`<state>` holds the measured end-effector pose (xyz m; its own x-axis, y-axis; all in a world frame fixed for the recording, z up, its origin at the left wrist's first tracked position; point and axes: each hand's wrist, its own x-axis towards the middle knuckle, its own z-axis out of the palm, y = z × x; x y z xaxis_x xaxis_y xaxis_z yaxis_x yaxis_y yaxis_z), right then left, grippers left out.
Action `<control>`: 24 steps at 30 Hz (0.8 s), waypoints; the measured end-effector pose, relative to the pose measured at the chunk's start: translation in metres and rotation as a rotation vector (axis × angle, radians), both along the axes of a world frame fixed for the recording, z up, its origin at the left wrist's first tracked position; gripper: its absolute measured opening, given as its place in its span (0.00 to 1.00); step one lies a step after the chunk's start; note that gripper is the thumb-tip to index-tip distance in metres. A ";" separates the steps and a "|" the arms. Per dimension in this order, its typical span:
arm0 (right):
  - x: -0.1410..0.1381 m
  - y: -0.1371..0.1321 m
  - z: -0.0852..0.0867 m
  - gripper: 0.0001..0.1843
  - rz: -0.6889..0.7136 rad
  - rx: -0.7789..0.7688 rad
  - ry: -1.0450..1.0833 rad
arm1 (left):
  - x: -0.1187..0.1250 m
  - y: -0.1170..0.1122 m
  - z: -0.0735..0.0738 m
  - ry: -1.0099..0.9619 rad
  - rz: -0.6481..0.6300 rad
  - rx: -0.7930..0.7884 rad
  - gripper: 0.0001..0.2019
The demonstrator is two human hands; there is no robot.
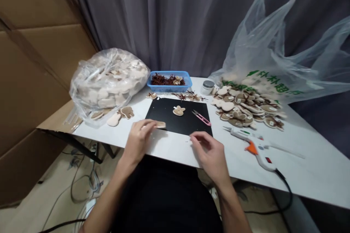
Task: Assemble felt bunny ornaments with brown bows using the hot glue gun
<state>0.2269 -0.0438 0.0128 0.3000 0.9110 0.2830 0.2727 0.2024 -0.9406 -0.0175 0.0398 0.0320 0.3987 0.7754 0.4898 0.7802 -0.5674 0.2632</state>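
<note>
My left hand (138,140) pinches a brown-and-cream felt bunny piece (160,125) by its edge, over the near left part of a black mat (164,111). My right hand (209,153) is beside the mat's near right corner, thumb and fingertips together. Whatever it may hold is too small to name. A tiny white bit (187,141) shows by those fingertips. On the mat lie another felt bunny (178,110) and pink-handled thread snips (201,117).
A blue basket (169,89) of dark red bows stands behind the mat, with a lidded jar (207,87) nearby. A stuffed plastic bag (109,83) sits left. At right are a bunny pile (246,107), a plastic carrier bag (262,51) and a corded glue gun (259,151).
</note>
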 end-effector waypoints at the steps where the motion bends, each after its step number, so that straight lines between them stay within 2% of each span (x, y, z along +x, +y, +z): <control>1: -0.004 0.004 0.004 0.11 0.049 0.018 -0.007 | 0.008 -0.009 -0.005 -0.012 -0.069 -0.011 0.11; 3: -0.011 0.012 0.010 0.08 0.143 0.028 -0.028 | 0.022 -0.024 -0.012 -0.038 -0.250 -0.027 0.12; 6: -0.019 0.021 0.014 0.09 0.225 -0.004 -0.048 | 0.030 -0.035 -0.018 -0.065 -0.364 -0.050 0.11; 10: -0.024 0.023 0.014 0.13 0.324 -0.041 -0.133 | 0.031 -0.037 -0.021 -0.119 -0.346 -0.083 0.08; 18: -0.031 0.017 0.012 0.17 0.292 -0.021 -0.354 | 0.033 -0.039 -0.029 -0.247 -0.288 -0.114 0.10; 24: -0.026 0.022 0.016 0.18 0.388 -0.016 -0.526 | 0.028 -0.037 -0.029 -0.290 -0.233 -0.156 0.09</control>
<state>0.2004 -0.0217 0.0287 -0.2258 0.9305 0.2883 0.6071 0.3659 -0.7054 0.0109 0.0025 0.0033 0.4356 0.7543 0.4913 0.5159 -0.6564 0.5504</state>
